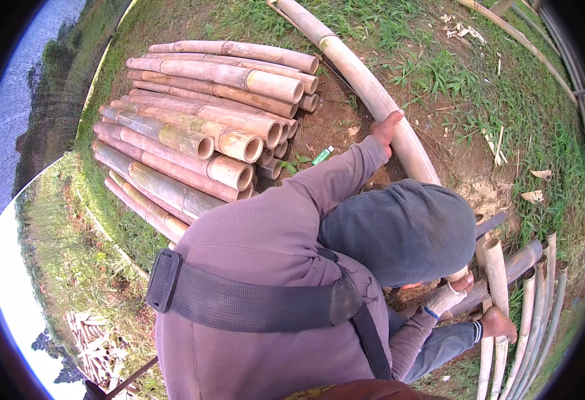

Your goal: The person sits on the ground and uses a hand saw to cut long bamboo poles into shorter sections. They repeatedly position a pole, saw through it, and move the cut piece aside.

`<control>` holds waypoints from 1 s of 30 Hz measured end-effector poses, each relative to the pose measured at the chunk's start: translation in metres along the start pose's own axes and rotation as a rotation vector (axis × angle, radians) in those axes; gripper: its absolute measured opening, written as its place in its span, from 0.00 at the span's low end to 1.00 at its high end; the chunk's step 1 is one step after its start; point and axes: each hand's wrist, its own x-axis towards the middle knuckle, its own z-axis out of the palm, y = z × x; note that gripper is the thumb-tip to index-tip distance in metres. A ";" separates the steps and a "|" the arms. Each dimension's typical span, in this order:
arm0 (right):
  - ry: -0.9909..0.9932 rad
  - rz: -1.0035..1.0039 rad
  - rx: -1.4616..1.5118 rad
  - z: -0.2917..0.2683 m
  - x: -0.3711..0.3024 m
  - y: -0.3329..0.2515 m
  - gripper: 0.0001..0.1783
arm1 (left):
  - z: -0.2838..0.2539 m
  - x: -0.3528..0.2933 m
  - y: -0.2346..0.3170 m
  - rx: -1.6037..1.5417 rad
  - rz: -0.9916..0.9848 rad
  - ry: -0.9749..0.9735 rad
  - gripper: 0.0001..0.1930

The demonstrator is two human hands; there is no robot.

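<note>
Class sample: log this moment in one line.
own hands: out of view | co-worker: bare hand on pole, gloved hand at lower right | bamboo stack: left

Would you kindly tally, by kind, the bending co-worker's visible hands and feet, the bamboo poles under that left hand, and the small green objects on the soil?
Hands: 2 (left hand, right hand)
Foot: 1
Long bamboo pole under the left hand: 1
Small green object: 1
Total: 5
</note>
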 end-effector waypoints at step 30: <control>-0.285 -0.040 -0.587 -0.133 0.024 0.033 0.23 | -0.293 -0.033 0.500 0.550 0.234 1.460 0.52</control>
